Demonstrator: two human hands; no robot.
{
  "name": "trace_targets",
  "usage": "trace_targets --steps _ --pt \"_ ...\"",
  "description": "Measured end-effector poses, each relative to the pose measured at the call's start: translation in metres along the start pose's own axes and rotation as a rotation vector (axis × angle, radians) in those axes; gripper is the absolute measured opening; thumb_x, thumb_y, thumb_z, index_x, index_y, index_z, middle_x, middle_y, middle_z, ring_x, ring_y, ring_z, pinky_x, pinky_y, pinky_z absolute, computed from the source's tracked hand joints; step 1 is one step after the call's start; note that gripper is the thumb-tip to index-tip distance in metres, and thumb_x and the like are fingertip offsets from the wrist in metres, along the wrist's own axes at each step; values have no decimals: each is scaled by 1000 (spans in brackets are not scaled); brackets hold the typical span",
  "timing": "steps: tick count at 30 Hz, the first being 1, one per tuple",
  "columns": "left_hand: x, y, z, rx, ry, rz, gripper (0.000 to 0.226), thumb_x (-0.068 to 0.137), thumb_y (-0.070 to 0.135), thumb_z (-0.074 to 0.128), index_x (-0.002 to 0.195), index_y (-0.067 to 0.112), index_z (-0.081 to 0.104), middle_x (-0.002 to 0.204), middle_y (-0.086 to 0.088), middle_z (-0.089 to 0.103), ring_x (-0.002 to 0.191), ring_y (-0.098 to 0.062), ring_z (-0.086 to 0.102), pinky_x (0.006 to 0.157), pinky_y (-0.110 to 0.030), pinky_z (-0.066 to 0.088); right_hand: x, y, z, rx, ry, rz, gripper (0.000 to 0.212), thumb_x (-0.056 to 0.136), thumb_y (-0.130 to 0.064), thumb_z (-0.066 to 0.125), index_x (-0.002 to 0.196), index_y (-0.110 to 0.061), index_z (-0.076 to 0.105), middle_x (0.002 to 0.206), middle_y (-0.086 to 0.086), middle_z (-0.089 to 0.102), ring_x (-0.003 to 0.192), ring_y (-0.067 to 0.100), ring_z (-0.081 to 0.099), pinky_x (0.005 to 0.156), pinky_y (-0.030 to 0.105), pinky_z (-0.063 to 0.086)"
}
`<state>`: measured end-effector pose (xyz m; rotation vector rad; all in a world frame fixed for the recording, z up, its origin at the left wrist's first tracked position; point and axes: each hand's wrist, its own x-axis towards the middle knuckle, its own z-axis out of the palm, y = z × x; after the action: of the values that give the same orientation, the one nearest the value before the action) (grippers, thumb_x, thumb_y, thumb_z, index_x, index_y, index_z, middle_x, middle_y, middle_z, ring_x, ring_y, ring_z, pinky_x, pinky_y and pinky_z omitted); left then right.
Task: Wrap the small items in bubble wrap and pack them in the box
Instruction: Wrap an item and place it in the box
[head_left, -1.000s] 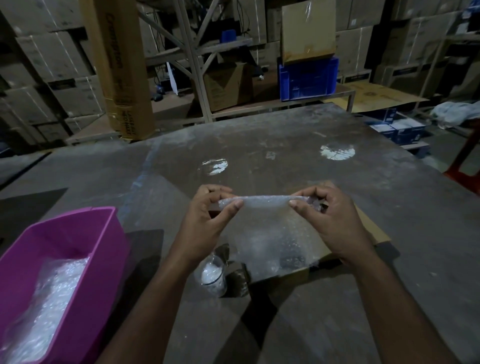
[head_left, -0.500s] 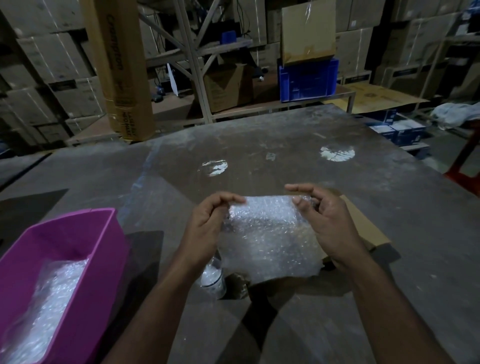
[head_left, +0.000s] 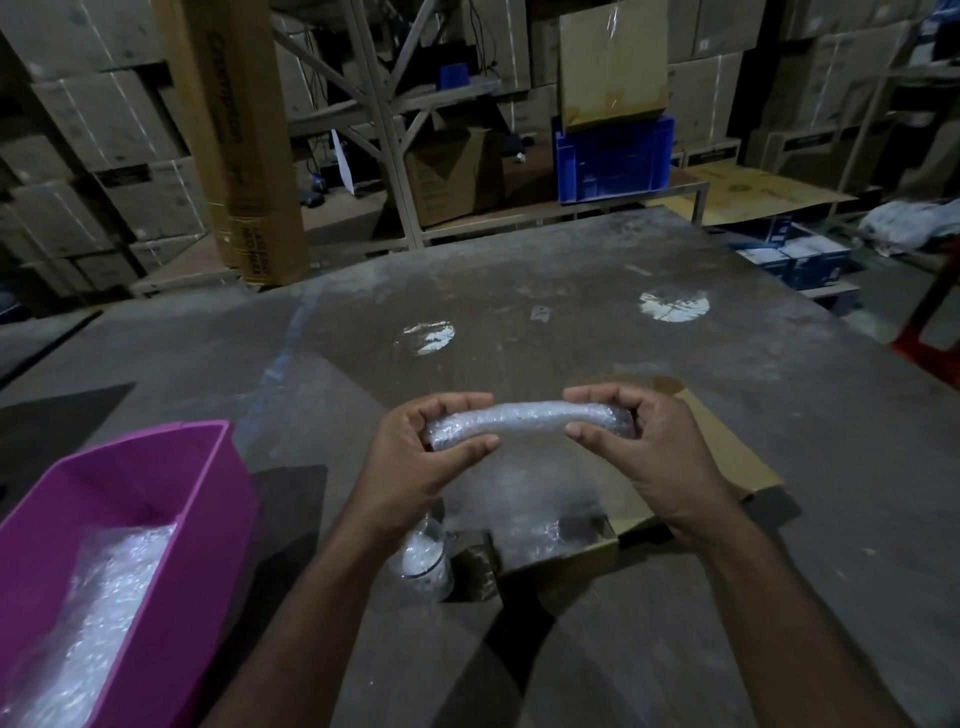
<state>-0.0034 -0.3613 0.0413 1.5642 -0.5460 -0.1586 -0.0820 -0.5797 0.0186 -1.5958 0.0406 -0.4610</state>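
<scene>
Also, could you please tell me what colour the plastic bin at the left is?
The plastic bin is pink-magenta, seen in the head view.

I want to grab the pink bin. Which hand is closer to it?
Left. The left hand grips the bubble-wrap roll's end just right of the pink bin; the right hand grips the far end.

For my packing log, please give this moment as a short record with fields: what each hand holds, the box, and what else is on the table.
left hand: grips the left end of the bubble-wrap roll
right hand: grips the roll's right end
roll: held level above the table
cardboard box: open, below the hands, bubble wrap inside
pink bin: at left, holds bubble wrap
small clear jar: beside the box
</scene>
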Motion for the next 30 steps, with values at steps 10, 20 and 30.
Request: trace_targets --steps 10,20,30 --pt "6 -8 -7 161 51 58 24 85 31 74 93 8 72 103 -1 68 91 -12 66 76 -32 53 5 5 -2 -237 -28 -90 25 89 -47 67 86 -23 72 104 -4 63 98 8 63 82 24 50" --pt "0 -2 -1 131 47 80 33 106 19 49 134 36 55 81 10 56 73 -5 51 68 -23 49 0 -6 4 -95 -65 -39 22 99 -25 61 115 -30 74 118 -20 72 111 -4 64 87 14 49" --pt "-4 9 0 68 -70 22 38 80 14 80 117 18 73 108 -6 77 92 -16 73 79 -25 58 -1 -6 2 -95 -27 -38 16 80 -21 82 95 -20 76 93 -2 77 82 10 72 70 23 57"
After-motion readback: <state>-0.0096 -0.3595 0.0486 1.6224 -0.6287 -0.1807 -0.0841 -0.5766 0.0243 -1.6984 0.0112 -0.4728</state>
